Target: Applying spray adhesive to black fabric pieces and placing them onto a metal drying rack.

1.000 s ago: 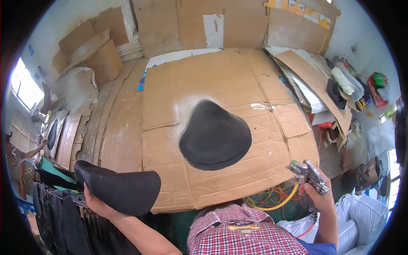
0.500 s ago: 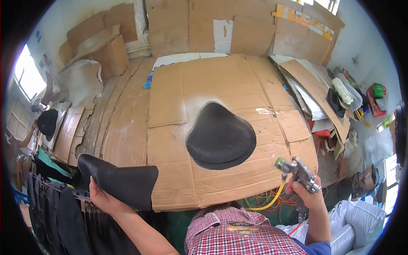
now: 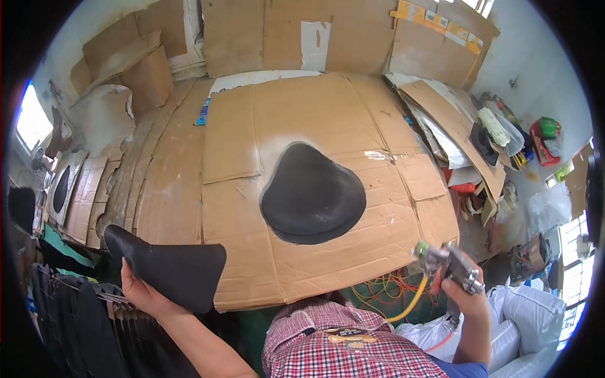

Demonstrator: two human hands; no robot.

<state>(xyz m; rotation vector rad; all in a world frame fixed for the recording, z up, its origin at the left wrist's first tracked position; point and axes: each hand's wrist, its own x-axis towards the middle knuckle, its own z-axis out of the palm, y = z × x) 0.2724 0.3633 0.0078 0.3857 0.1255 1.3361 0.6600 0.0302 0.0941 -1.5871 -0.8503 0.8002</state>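
My left hand point(image 3: 144, 292) is closed on a curved black sheet piece point(image 3: 173, 268), holding it by its lower edge at the front left of the table. The piece has a rounded, bent left end and a straight right edge. In my right hand point(image 3: 467, 293) is a metal spray gun point(image 3: 450, 266), its nozzle pointing left past the table's front right corner. A yellow hose point(image 3: 413, 301) hangs in a curve below it. A black saddle-shaped piece point(image 3: 313, 195) lies on the cardboard sheet point(image 3: 293, 113), apart from both hands, with pale overspray around its outline.
Dark pieces hang on a rack point(image 3: 75, 309) at the lower left. Orange hoses point(image 3: 394, 291) tangle on the floor past the front edge. White sacks point(image 3: 529, 315) sit at the lower right. Stacked cardboard point(image 3: 454, 129) leans along the right. A dark oval point(image 3: 62, 189) shows on a board far left.
The view has shifted, so the table sits further left and slightly higher. At far left, another person's dark piece has moved away from the board. My hands keep their holds.
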